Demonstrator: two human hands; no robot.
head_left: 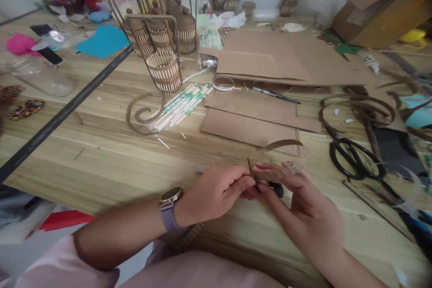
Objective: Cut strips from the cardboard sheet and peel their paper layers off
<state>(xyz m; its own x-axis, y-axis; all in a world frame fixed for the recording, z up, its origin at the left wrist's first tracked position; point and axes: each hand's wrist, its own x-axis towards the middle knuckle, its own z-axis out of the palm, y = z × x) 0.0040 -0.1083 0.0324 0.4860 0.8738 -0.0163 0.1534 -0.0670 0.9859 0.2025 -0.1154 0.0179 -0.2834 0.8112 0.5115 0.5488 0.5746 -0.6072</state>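
Observation:
My left hand (212, 191), with a watch on its wrist, is closed in a pinch on a thin dark brown strip (249, 166) seen edge-on. From the other side my right hand (310, 207) pinches the same small piece between thumb and fingers. The fingers cover most of that piece, so its full shape is hidden. A bit of clear tape (292, 169) appears on my right fingers. Just behind the right thumb lies a small black object (277, 189), partly covered. A curved brown cardboard strip (283, 143) rests just beyond my hands.
Black-handled scissors (357, 159) and curled cardboard strips (357, 103) lie on the right. Cardboard sheets (263, 56), a pen (275, 95), a tape roll (223, 83) and wrapped sticks (184, 105) are ahead. Slatted lantern-like baskets (164, 72) stand back left, near a clear jar (43, 78).

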